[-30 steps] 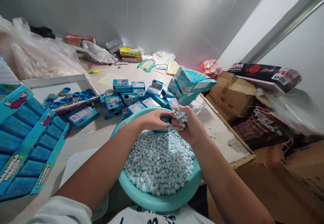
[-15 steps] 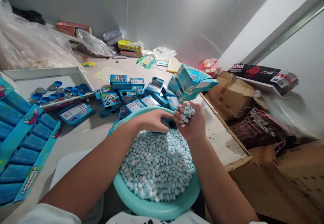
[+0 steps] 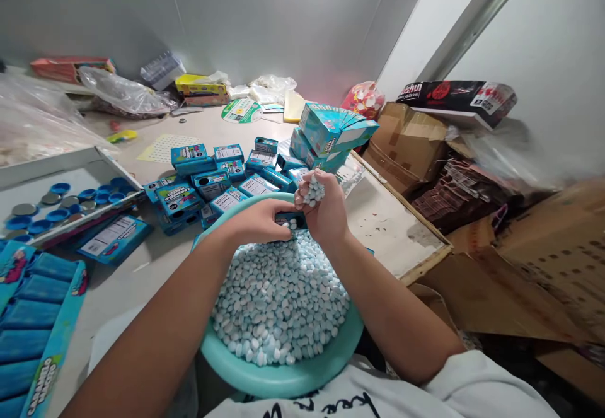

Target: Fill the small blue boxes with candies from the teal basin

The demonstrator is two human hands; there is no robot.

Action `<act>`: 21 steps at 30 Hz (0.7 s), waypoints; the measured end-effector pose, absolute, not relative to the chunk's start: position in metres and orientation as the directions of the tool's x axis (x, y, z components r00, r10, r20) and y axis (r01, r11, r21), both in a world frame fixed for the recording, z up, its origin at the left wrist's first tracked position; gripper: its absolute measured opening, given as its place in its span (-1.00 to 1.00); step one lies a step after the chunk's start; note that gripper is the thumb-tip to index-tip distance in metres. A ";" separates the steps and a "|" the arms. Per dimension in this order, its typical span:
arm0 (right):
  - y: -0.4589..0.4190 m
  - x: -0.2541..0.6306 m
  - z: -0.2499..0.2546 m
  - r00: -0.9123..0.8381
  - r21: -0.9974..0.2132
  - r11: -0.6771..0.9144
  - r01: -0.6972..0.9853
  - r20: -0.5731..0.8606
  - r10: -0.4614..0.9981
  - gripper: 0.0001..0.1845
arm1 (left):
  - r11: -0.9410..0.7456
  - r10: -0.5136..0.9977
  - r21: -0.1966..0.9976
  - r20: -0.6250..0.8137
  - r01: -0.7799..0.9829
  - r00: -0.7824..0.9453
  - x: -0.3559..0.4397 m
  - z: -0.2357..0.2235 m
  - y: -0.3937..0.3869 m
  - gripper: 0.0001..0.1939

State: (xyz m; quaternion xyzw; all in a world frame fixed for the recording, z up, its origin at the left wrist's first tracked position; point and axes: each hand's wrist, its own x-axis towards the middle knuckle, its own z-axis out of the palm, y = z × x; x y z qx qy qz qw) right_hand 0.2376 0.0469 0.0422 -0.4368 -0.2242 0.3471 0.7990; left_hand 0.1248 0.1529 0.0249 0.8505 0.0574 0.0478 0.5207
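A teal basin heaped with small pale-blue and white candies sits in front of me at the table's near edge. Over its far rim my left hand grips a small blue candy box with a round hole in its top. My right hand is cupped shut around a handful of candies, held right against the box. Behind the hands lies a pile of the same small blue boxes.
A stack of flat blue box blanks stands behind the pile. A white tray with blue and silver round caps is at left, blue display cartons at near left. Plastic bags line the wall; cardboard boxes crowd the right.
The view has swung right and everything has shifted left in frame. My right hand has lifted its handful of candies up against the box; candies now show in the box's hole.
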 end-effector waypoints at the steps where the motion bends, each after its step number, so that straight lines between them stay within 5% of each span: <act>1: 0.047 0.237 0.042 0.664 -0.853 0.389 -0.349 0.068 0.745 -0.81 | -0.460 0.150 0.886 0.011 0.060 0.989 0.125 0.026 0.152 -0.41; 12: 0.054 0.235 0.030 0.686 -0.893 0.363 -0.265 0.090 0.722 -0.80 | -0.389 0.129 0.918 -0.033 0.081 0.991 0.126 0.017 0.159 -0.65; 21: 0.062 0.239 0.030 0.634 -0.907 0.350 -0.233 0.131 0.762 -0.79 | -0.292 0.192 0.938 -0.133 0.186 0.972 0.115 0.021 0.169 -0.43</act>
